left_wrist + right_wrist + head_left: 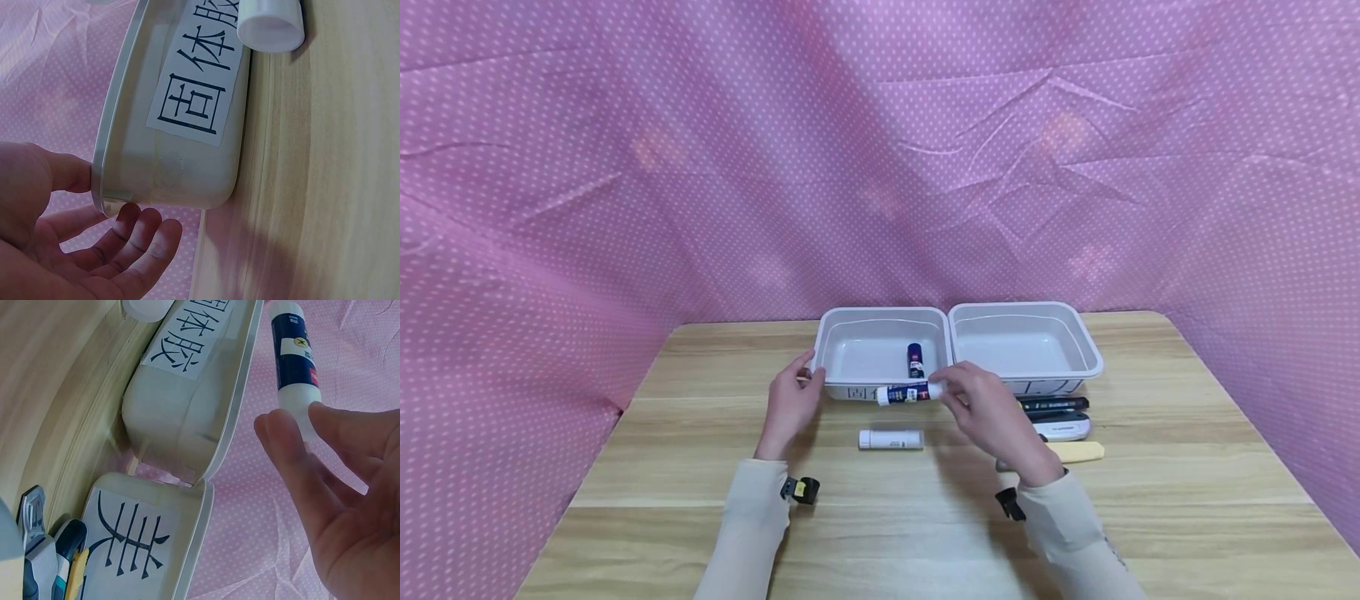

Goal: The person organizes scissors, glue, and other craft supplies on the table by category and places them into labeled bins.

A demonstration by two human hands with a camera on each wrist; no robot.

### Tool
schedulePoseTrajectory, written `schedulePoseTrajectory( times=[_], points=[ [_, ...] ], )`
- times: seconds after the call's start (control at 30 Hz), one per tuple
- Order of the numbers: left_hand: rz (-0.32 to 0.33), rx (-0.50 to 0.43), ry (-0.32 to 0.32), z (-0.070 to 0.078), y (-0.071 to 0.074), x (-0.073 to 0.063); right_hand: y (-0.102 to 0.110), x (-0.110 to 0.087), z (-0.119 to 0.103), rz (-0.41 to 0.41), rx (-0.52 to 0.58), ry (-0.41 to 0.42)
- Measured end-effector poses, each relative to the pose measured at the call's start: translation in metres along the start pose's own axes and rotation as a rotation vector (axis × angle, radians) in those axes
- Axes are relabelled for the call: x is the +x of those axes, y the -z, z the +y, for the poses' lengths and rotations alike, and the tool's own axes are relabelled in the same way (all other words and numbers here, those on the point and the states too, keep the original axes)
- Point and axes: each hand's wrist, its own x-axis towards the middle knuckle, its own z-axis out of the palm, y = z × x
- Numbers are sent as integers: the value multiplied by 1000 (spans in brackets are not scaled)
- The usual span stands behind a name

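Note:
My right hand (988,412) pinches one end of a blue-and-white glue stick (910,392) between thumb and fingers. It holds the stick level over the front rim of the left white bin (880,312). Inside that bin, toward its right, lies another dark blue glue stick (915,358). At the bin's left end my left hand (793,397) grips the rim corner, thumb on one side and fingers on the other. A paper label (194,103) with black characters is on the bin's front. A white glue stick (891,439) lies on the table between my hands.
A second white bin (1093,354) stands against the left one, also labelled. In front of it lie a black cutter (1052,405), a white-and-grey cutter (1063,427) and a yellow-handled cutter (1078,452), partly behind my right arm. Pink dotted cloth (880,167) hangs behind the wooden table.

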Motion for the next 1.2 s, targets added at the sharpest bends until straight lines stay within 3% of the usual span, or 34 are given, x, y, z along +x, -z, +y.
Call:
schedulePoseTrajectory(
  times=[0.37, 1.2],
  points=[
    [12, 5, -8, 1, 0, 3, 3, 3, 9, 64, 29, 14],
    [-1, -10, -1, 0, 0, 4, -2, 10, 25, 191, 39, -73]
  ],
)
